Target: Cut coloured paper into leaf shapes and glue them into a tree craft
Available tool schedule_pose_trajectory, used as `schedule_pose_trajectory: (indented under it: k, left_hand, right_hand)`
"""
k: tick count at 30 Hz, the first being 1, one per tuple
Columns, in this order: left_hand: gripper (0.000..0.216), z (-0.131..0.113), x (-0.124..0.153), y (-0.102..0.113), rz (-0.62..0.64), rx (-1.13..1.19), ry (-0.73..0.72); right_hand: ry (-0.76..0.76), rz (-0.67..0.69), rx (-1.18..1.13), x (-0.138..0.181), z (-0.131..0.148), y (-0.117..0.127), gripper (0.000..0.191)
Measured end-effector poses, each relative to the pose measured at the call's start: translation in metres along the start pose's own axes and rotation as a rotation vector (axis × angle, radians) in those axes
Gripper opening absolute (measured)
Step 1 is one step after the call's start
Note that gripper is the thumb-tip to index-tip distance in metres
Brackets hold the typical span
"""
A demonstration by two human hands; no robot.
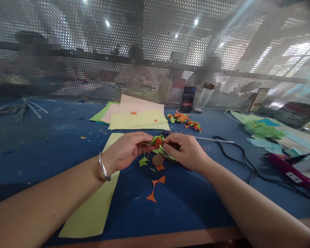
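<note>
Both my hands meet over the middle of the table, closed on a small green and orange paper piece (158, 142). My left hand (126, 148), with a silver bangle at the wrist, pinches its left side. On its right side are the fingers of my right hand (184, 148); something dark and thin shows under them, too hidden to name. Just below lie a green paper scrap (144, 161), a round brown piece (158, 160) and an orange paper scrap (155, 189). A long yellow paper strip (93, 213) runs beneath my left forearm.
Stacked paper sheets (136, 120) lie behind my hands, beside green and orange paper pieces (182, 117). A clear bottle (206, 98) stands against the perforated screen (160, 44). To the right are a magenta power strip (291, 170), a black cable (237, 155) and pale green papers (265, 130).
</note>
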State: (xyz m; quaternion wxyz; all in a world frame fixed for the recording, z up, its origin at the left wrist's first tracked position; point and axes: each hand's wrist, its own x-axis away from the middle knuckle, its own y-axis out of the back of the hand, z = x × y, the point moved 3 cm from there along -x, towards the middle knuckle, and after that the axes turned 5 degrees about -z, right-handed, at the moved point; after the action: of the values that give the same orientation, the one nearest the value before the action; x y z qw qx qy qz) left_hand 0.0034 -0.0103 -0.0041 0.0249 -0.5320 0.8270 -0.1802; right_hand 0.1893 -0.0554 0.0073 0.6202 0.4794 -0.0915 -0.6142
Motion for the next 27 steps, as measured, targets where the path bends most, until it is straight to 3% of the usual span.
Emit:
schedule_pose_trajectory:
  k: [3,9,14,27]
  left_hand:
    - [0.009,-0.001,0.001,-0.001,0.047,-0.007,0.032]
    - [0.016,-0.006,0.001,-0.001,-0.009,0.002,0.102]
    - [0.012,-0.004,0.004,-0.003,0.088,-0.097,0.096]
    - [0.012,-0.010,0.005,-0.003,0.086,-0.531,-0.153]
  right_hand:
    - [0.020,-0.001,-0.021,0.001,0.001,0.000,0.015]
    - [0.002,-0.013,-0.043,0.002,0.003,0.002,0.017]
    - [0.012,-0.026,-0.049,0.004,0.005,0.003,0.016]
    - [-0.024,0.084,-0.135,0.006,0.011,-0.003,0.014]
